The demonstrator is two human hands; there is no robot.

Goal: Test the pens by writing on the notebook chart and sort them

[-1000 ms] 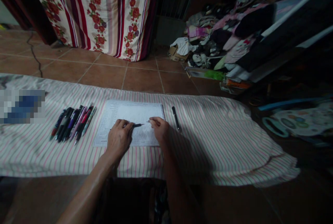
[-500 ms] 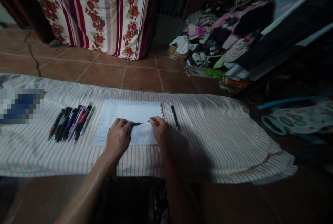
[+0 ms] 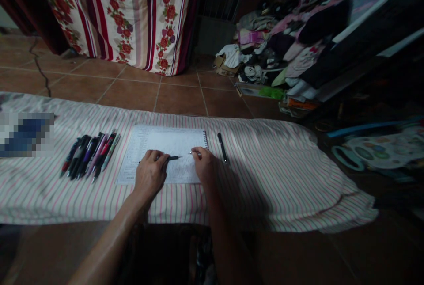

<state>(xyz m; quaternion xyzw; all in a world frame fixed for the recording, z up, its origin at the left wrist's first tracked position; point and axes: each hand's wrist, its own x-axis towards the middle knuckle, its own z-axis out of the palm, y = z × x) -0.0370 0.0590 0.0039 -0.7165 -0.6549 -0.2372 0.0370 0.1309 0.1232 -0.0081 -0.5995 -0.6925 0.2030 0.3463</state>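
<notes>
Over the spiral notebook [image 3: 172, 137], my left hand [image 3: 152, 170] is closed round a dark pen [image 3: 173, 158], whose thin end points right. Across a small gap, my right hand [image 3: 203, 163] pinches a small, shiny pen tip [image 3: 190, 153] between thumb and finger. The notebook lies open, with handwriting on its pages and its spiral on the right. A black pen [image 3: 223, 148] rests on the cloth just right of it. Several pens [image 3: 88, 157] in black, purple, pink and red lie side by side to the left.
A striped cloth [image 3: 281, 179] covers the low table. At the far left is a blurred-out item [image 3: 24, 134]. Beyond stand a floral curtain [image 3: 139, 20] and a heap of clothes [image 3: 265, 42] on the tiled floor. A patterned plastic item [image 3: 380, 150] is at the right.
Both hands stay almost in place. The small tip in my right hand has shifted very slightly; the pens and notebook lie as before.
</notes>
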